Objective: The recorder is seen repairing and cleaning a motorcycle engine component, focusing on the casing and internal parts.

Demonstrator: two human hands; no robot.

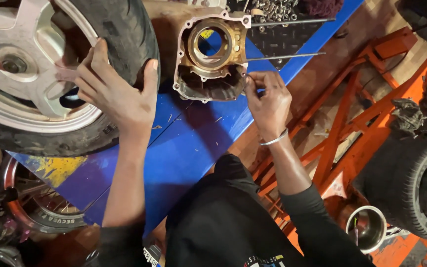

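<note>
We see our left hand (117, 91) spread wide and pressed flat against the tyre (124, 29) of a wheel (30, 74) that lies on the blue table (193, 143), gripping nothing. Our right hand (269, 99) is pinched shut, thumb and forefinger closed on something too small to make out, right at the lower right edge of the casing (211, 57). The casing sits on the table just beside the wheel, with two thin rods (287, 55) sticking out from it to the right. An orange frame (362, 128) stands beyond the table.
</note>
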